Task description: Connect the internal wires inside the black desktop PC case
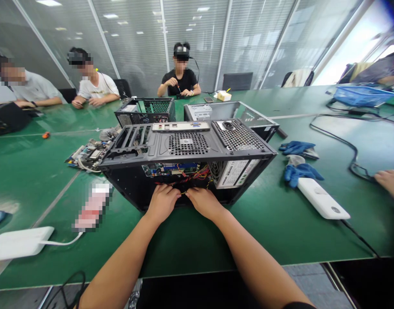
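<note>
On the green surface (pixel 187 253), the computer case (pixel 187 159) stands with its open side nearest, apparently for access, where the left hand (pixel 163 199) and right hand (pixel 204 201) pinch a yellow wire (pixel 183 193) between their fingers.

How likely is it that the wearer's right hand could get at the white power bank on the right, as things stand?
Probably yes, once the right hand lets go of the yellow wire: only green tabletop seems to lie between the computer case and the white power bank.
</note>
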`<control>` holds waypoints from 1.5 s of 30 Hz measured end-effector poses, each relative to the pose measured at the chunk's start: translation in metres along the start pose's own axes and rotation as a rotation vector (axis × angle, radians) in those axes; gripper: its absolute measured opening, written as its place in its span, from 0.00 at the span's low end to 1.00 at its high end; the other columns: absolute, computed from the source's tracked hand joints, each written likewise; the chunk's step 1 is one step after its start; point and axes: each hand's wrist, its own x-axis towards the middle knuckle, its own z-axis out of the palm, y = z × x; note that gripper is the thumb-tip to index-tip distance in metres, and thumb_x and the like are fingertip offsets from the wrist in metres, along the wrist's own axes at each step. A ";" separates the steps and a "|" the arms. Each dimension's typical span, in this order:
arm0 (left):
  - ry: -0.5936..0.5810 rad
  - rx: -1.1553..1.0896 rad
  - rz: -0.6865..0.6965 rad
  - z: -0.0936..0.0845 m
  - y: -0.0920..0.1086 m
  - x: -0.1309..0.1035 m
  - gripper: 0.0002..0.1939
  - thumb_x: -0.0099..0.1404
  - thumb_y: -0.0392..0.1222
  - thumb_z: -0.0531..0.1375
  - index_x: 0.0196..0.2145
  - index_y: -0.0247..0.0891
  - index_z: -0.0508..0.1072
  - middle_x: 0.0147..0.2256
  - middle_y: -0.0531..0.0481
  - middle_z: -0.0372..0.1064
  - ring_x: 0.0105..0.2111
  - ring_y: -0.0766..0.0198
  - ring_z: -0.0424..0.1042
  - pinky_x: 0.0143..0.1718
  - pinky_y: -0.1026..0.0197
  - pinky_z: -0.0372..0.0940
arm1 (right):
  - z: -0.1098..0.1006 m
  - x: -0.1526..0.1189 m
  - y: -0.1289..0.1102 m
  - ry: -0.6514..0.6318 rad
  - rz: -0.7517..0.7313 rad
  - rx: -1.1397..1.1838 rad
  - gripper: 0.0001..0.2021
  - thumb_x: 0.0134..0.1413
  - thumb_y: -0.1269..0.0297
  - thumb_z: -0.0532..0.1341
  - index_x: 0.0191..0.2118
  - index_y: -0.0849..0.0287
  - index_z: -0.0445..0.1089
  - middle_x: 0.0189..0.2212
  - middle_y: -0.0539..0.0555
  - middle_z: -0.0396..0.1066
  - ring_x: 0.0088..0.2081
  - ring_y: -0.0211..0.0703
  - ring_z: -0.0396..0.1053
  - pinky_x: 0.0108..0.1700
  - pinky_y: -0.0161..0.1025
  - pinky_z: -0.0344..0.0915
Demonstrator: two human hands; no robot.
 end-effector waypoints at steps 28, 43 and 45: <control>0.054 -0.037 -0.018 0.002 -0.003 -0.002 0.05 0.68 0.41 0.60 0.38 0.39 0.75 0.33 0.49 0.76 0.37 0.57 0.70 0.43 0.54 0.60 | 0.001 0.000 0.000 0.004 -0.001 0.012 0.15 0.71 0.64 0.47 0.44 0.58 0.71 0.42 0.56 0.75 0.45 0.44 0.72 0.41 0.35 0.61; 0.052 0.033 0.007 0.000 -0.002 -0.002 0.07 0.69 0.41 0.59 0.35 0.41 0.76 0.30 0.50 0.74 0.36 0.57 0.69 0.39 0.55 0.58 | 0.003 -0.001 0.000 0.018 0.000 0.017 0.15 0.70 0.63 0.48 0.43 0.58 0.71 0.41 0.57 0.76 0.44 0.44 0.72 0.41 0.36 0.61; 0.055 0.042 0.010 0.000 -0.002 -0.001 0.07 0.69 0.42 0.58 0.35 0.41 0.76 0.29 0.50 0.73 0.36 0.57 0.69 0.39 0.55 0.58 | 0.003 0.000 0.000 0.015 0.005 0.027 0.14 0.70 0.63 0.48 0.43 0.58 0.71 0.42 0.57 0.76 0.44 0.44 0.72 0.42 0.36 0.61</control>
